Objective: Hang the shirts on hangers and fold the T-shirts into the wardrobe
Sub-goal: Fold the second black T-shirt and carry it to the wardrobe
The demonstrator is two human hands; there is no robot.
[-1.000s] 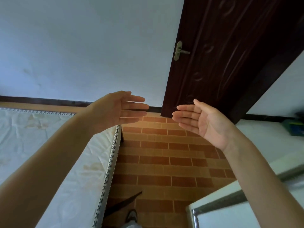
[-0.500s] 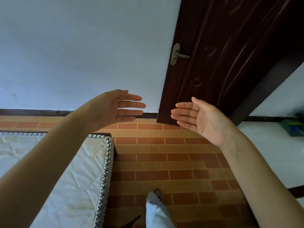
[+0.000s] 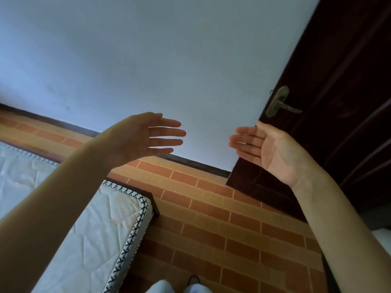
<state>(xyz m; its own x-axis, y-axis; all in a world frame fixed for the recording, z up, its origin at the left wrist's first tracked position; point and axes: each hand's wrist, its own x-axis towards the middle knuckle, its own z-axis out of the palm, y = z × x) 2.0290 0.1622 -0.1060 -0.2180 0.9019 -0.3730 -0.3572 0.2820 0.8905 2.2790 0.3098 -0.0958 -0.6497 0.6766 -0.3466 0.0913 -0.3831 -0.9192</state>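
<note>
I have both hands raised in front of me with nothing in them. My left hand (image 3: pixel 146 137) is spread flat, fingers straight and pointing right; my right hand (image 3: pixel 268 149) mirrors it, palm toward me, fingers straight and pointing left. The fingertips face each other across a gap and do not touch.

The relation I need — which way the clothes lie from my hands — I cannot read here. No shirt, T-shirt, hanger or wardrobe shows anywhere in view, so I cannot give a long axis for a garment or say which hand is nearer to one.

What I do see: the bare mattress (image 3: pixel 69 229) runs under my left forearm, its corner pointing toward the brick-pattern floor (image 3: pixel 211 229). The dark door (image 3: pixel 338 102) stands just behind my right hand, its handle (image 3: pixel 279 102) above that hand. The pale wall (image 3: pixel 148 60) fills the space between the hands.

My guess is that the coming move is a turn of the head to find the clothes — if they lie on the mattress, my left hand is the nearer one.
</note>
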